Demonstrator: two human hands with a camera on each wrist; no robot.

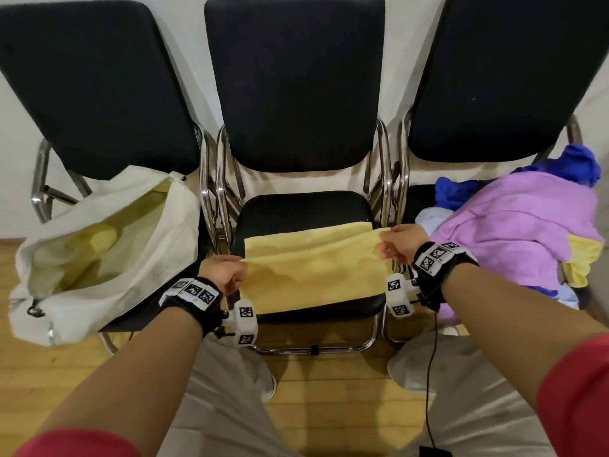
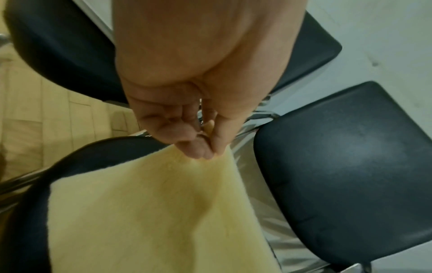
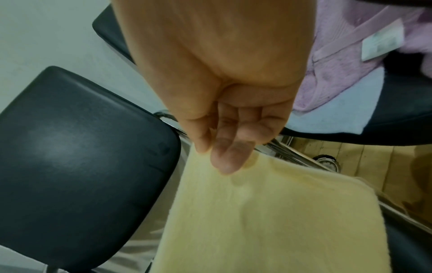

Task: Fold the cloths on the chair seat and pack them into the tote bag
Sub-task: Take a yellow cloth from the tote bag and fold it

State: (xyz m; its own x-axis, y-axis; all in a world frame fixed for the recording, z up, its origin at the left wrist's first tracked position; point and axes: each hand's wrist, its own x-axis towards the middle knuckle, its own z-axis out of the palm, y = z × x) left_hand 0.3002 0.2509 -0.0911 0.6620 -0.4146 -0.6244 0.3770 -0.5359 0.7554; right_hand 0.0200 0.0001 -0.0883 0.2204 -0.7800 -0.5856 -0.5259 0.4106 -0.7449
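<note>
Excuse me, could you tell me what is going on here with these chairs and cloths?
A person is folding a yellow cloth on the middle chair seat, the left hand and right hand each pinching a corner. The tote bag lies open on the left chair; a cloth pile waits on the right.

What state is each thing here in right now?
yellow cloth: partly folded on the middle seat, pinched at two corners.
left hand: pinching the cloth.
right hand: pinching the cloth.
tote bag: open, yellow cloth inside.
cloth pile: unfolded, heaped.
</note>
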